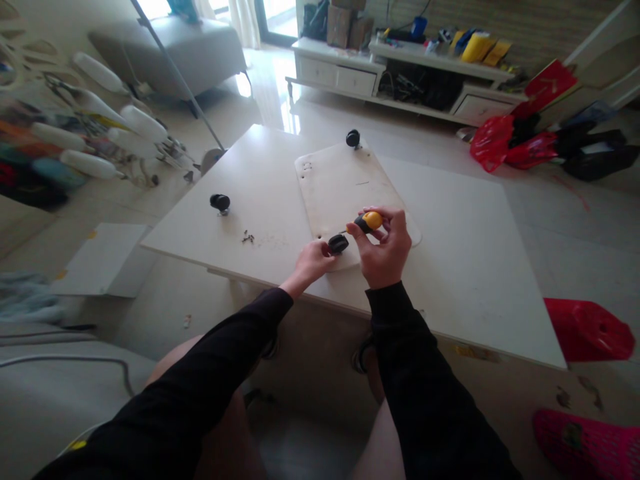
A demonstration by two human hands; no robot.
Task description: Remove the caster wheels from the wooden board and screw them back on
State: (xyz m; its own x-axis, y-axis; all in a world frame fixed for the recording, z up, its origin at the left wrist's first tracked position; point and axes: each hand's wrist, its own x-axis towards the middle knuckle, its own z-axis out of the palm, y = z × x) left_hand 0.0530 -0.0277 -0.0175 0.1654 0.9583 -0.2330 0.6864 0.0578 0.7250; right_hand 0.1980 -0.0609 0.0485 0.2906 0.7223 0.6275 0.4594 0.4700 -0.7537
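Black sleeves (415,373) are crossing the near edge of the white table (465,253); beyond the cuffs, both hands are meeting over the near-left corner of a pale board (335,193). The left hand (314,261) is pinching a black caster (339,245) at that corner, close to the table's near edge. The right hand (385,252) is wrapping its fingers around a yellow-and-black screwdriver (361,223). Its long axis is running mostly sideways, handle to the right, shaft slanting down leftward to the caster; the tip is disappearing behind the wheel, so I cannot tell whether it is touching a screw. On the left, small dark screws (248,237) are lying near the table's near edge, with a loose caster (220,203) sitting past them toward the left corner. Tabletop is stretching from the board's right side to the table's right edge, giving the right forearm room. Another caster (353,138) is standing at the board's far-right corner, and a white cabinet (355,80) is running beyond the table's far edge.
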